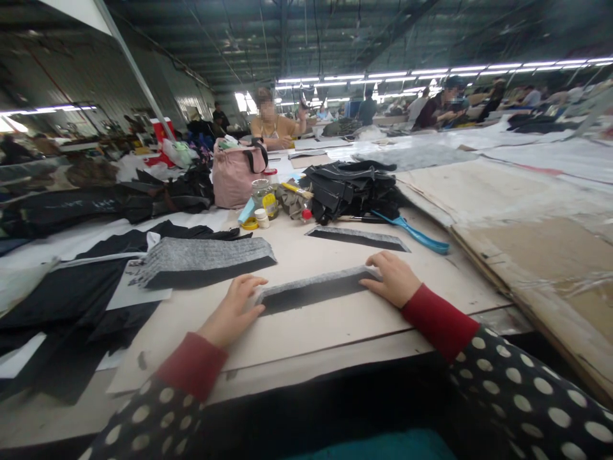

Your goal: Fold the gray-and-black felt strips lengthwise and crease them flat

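Closest to my camera are two dotted sleeves point(522, 370) with red cuffs point(191, 364), reaching in over the near edge of the surface point(345, 329). The strip point(311, 295), black with a grey upper border, lies flat near the middle of that edge, slightly aslant. I have the left hand point(234, 310) at its left end and the right hand point(395, 278) at its right end; on each, thumb and fingers are spread, set apart about the strip's end rather than pressed together. Toward the surface's left edge I see a fanned stack point(211, 259) of similar pieces, overlapping a white sheet point(136, 291), with black cloth point(96, 300) spread beyond it on the left. Past the strip, a second strip point(357, 238) lies alone, and a blue handle point(426, 236) slants toward the right edge. Along the far edge I make out a white tub point(262, 219) beside a yellow lid point(249, 223), a jar point(261, 187), a brush point(297, 190) and a black pile point(352, 185). A pink bag point(234, 176) stands behind the tub, to the left. Farther off, a co-worker point(271, 124) in tan faces me, under rows of lights point(431, 71).
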Action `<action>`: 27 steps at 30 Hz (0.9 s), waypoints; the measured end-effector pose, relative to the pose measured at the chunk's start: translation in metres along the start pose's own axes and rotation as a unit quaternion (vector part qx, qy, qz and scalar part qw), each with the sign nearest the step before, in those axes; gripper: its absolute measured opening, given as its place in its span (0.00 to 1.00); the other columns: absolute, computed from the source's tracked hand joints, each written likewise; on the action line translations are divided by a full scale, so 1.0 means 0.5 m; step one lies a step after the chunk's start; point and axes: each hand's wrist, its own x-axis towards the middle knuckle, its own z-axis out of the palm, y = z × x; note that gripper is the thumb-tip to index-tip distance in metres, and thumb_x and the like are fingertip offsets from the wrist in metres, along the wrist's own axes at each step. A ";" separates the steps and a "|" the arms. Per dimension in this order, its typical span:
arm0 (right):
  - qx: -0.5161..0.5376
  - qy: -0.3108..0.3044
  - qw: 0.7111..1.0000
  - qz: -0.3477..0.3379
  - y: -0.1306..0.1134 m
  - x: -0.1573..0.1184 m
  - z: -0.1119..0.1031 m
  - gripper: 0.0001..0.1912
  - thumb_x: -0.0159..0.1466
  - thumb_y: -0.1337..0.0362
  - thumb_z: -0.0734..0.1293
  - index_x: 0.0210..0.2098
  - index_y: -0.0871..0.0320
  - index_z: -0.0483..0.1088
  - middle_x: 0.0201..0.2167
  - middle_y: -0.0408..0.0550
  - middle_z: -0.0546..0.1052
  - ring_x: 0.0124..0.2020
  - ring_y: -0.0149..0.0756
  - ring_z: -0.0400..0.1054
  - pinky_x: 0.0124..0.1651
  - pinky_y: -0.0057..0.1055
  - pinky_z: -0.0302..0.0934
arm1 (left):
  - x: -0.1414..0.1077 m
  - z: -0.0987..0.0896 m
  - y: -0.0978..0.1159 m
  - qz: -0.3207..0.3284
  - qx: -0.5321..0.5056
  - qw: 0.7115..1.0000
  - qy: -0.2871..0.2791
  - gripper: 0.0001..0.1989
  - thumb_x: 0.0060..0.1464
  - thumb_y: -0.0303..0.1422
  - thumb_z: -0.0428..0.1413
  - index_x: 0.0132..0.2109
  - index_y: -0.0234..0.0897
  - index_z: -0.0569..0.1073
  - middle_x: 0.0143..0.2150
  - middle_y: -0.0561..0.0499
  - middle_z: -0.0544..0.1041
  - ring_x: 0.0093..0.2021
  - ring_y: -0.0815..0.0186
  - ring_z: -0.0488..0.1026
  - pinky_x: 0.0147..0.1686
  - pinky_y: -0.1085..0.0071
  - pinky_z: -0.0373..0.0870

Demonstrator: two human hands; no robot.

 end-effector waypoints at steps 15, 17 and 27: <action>0.009 -0.016 0.992 -0.123 0.003 -0.026 0.000 0.15 0.62 0.62 0.54 0.38 0.54 0.71 0.37 0.49 0.72 0.39 0.35 0.62 0.42 0.34 0.51 | 0.001 -0.047 -0.057 0.056 0.035 0.990 -0.126 0.16 0.51 0.39 0.46 0.45 0.46 0.71 0.52 0.48 0.62 0.52 0.58 0.59 0.53 0.62 0.56; 0.001 -0.015 0.993 -0.121 0.003 -0.025 -0.005 0.15 0.61 0.62 0.55 0.37 0.54 0.72 0.37 0.49 0.72 0.38 0.36 0.61 0.42 0.34 0.52 | 0.002 -0.062 -0.065 0.042 0.029 0.992 -0.114 0.16 0.51 0.41 0.46 0.42 0.43 0.73 0.51 0.48 0.63 0.51 0.59 0.61 0.52 0.64 0.58; 0.079 -0.048 0.976 -0.195 -0.140 -0.008 0.007 0.22 0.60 0.61 0.54 0.52 0.62 0.60 0.51 0.52 0.64 0.52 0.38 0.55 0.54 0.33 0.48 | 0.049 0.069 0.102 0.162 0.082 0.983 0.004 0.19 0.54 0.36 0.41 0.53 0.38 0.62 0.52 0.47 0.66 0.52 0.63 0.62 0.52 0.65 0.60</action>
